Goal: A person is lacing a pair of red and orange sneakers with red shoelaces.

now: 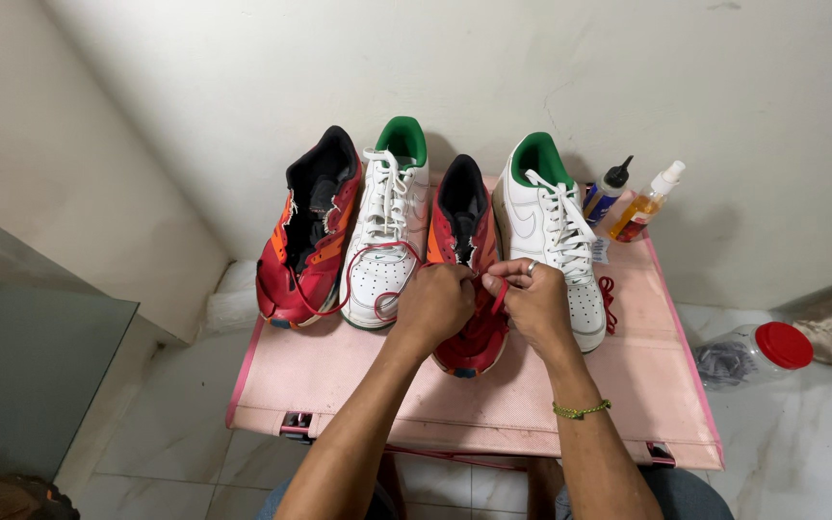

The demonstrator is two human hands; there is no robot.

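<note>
Seen from above: four shoes lined up on a pink fabric-topped table (339,380) set against a pale wall, both hands at work on the second red shoe (466,279). Left hand (432,306) curled shut over the shoe's middle, apparently pinching the red lace (499,299), though the fingertips stay hidden beneath the knuckles. Right hand (536,300), ringed, with a green bracelet on the wrist, closed narrow on the same lace, thumb and forefinger gripping a short taut stretch just above the eyelets. Shoe directly under and between the two hands, toe toward the wearer of the camera, heel toward the wall, wedged between two white shoes with green collars (387,226) (551,236). At far left, the other red shoe (305,241), its lace (363,279) trailing loose across the neighbouring white toe. Behind at right, a dark-capped bottle (609,188) and an amber spray bottle (645,204); on the floor, a clear jar with a red lid (753,354). Likely risks: a lace end slipping from the pinch and pulling back out of an eyelet; a hard tug dragging the shoe sideways into its close-packed neighbours; a further red lace (609,300) beside the right-hand white shoe getting snagged.
</note>
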